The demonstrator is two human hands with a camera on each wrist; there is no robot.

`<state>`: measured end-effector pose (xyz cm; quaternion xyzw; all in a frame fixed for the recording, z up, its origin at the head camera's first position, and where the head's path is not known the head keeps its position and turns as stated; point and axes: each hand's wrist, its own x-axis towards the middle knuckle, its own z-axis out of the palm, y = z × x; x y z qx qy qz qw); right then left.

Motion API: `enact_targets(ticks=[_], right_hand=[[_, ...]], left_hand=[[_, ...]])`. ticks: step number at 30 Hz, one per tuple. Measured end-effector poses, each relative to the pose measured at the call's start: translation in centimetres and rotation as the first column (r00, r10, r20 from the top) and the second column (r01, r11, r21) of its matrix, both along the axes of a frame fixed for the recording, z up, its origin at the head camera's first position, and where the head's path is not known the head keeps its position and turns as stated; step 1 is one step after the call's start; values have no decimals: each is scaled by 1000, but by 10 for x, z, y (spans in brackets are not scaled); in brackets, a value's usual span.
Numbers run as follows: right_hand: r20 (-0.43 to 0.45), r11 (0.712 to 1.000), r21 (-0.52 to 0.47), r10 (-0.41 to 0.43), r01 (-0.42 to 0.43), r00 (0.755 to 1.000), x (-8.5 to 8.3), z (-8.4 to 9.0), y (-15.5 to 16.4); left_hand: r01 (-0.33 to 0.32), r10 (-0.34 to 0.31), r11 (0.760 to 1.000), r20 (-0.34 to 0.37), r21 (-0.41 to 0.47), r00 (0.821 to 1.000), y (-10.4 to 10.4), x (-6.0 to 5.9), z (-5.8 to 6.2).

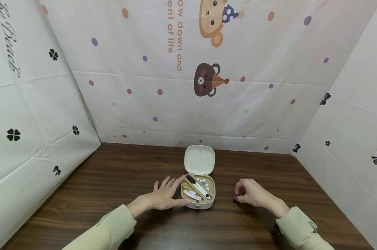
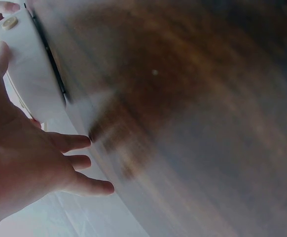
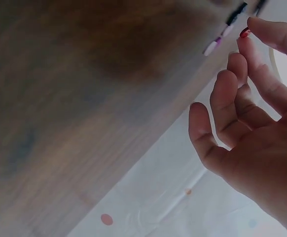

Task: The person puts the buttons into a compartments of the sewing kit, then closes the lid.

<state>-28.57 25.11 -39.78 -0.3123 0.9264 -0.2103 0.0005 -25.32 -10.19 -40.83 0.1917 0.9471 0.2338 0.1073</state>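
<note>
We see a small cream sewing kit box (image 1: 198, 202) standing on the dark wooden bench (image 1: 113, 180), its white lid (image 1: 199, 159) swung up and back on the far side. Inside the box lie a black-and-white tool (image 1: 198, 186) set on a slant, a cluster of small pale buttons (image 1: 203, 181), a yellow round piece (image 1: 185, 185) and a pink-patterned strip (image 1: 193, 195).

Our left hand (image 1: 164, 195) rests flat on the bench against the left side of the box, fingers spread and straight, the thumb lying along the near left corner and the forefinger touching the left rim. It grips nothing. In the left wrist view the same hand (image 2: 20, 168) shows beside the white wall of the box (image 2: 27, 69), the thumb on it.

Our right hand (image 1: 250, 192) is to the right of the box, well apart from it, just above the bench with its fingers curled inward. In the right wrist view the thumb and forefinger (image 3: 254, 57) pinch a tiny red thing (image 3: 244, 33), perhaps a button or bead; the blur keeps us from telling which.

Printed sheets (image 1: 207, 86) with bears and dots wall in the bench.
</note>
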Motion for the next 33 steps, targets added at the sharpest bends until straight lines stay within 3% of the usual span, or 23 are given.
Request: enact_targets(ticks=[7,33], right_hand=[[-76,1000,-22,10,-12,997,-3,2,-9],[-51,1000,-20,11,-12,999,-5,18,-33]], left_hand=[[-4,4,1000,-4,0,1000,0,0,-1],[-9,9,1000,10,1,1000,1,4,3]])
